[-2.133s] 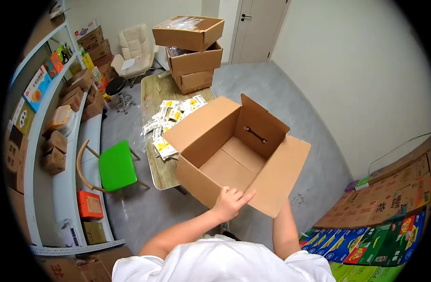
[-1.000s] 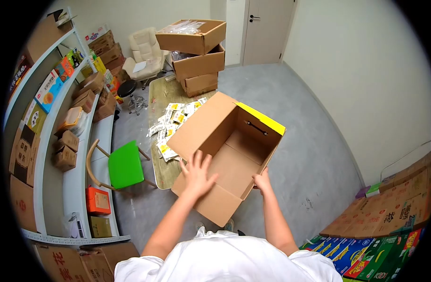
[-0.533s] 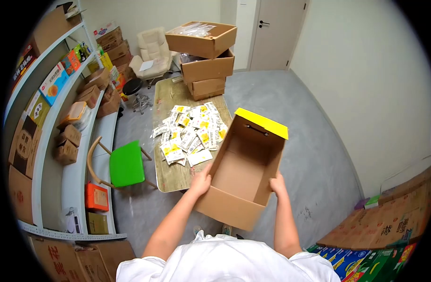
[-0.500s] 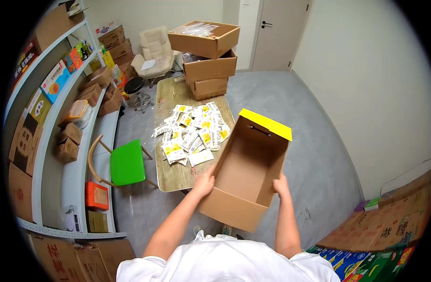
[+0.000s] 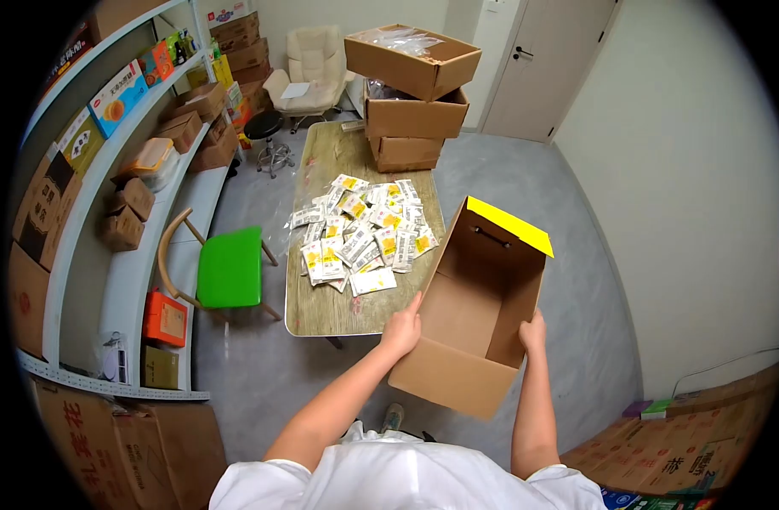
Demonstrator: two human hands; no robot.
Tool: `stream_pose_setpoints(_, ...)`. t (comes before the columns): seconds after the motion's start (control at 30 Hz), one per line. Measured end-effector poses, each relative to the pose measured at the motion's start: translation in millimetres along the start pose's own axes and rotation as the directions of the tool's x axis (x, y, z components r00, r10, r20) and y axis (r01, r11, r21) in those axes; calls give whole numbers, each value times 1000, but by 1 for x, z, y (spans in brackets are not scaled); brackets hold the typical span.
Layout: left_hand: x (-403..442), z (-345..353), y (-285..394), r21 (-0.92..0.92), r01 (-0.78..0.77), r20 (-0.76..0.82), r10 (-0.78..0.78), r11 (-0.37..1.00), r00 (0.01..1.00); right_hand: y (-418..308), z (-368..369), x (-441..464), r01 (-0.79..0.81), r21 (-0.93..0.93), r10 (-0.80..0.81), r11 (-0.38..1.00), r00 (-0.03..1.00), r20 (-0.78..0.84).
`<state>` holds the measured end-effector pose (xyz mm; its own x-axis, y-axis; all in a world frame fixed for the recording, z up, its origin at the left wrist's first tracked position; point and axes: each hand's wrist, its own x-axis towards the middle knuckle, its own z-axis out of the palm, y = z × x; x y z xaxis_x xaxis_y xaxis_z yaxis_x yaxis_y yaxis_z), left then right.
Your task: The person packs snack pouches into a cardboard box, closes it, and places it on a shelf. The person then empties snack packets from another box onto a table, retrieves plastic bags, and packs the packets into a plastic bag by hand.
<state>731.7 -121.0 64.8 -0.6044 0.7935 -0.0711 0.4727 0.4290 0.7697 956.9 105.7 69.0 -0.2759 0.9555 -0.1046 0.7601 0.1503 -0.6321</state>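
An open cardboard box (image 5: 457,374) with a bright yellow flap is held between my two hands, just past the table's near right corner. Its inside is bare, and a dark handle shows on the far wall. My left hand (image 5: 402,327) grips the left side, while my right hand (image 5: 533,331) is closed on the right edge. Left of the box, a loose heap of white and yellow packets (image 5: 364,234) lies on the wooden table (image 5: 321,314).
Stacked cardboard boxes (image 5: 415,119) stand at the table's far end, the top one holding clear plastic. A green chair (image 5: 230,268) is left of the table, beside loaded shelves (image 5: 109,204). A black stool (image 5: 264,126) stands behind. Cartons (image 5: 704,433) lie at lower right.
The box and both my hands have shifted to the right in the view. The table, packets and chair appear slightly moved too, as the camera turned. My grip stays the same.
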Motion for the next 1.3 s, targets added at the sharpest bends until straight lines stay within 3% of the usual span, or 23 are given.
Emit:
stream_pose_setpoints(0.27,36,-20,-6,-45,10,-28,-11,999,1000,-60,11,39,15,-83,-12,996,999,38)
stream_pose_setpoints(0.43,40,-31,-14,0,21,119,-21,1000,993,-60,21,60,63,-150,-56,987,997,48)
stream_pose_setpoints(0.57,51,-44,-30,27,-35,125,32,999,992,-64,36,57,43,-192,-33,980,998,55)
stream_pose_setpoints(1.0,70,-89,-54,-5,-58,186,58,998,981,-98,59,34,-12,-143,10,990,1000,-13)
stream_pose_setpoints(1.1,67,-87,-56,28,-133,151,128,991,980,-99,49,31,-22,-220,28,975,999,24)
stream_pose_setpoints(1.17,61,-100,-39,141,-106,112,91,984,990,-118,36,21,-168,-264,185,950,982,37)
stream_pose_setpoints(1.23,59,-103,-34,153,-116,108,100,981,989,-109,34,16,-127,-253,125,959,992,-24)
stream_pose_setpoints(1.3,54,-107,-28,279,-150,64,137,949,988,-104,31,9,-69,-249,51,966,996,-79)
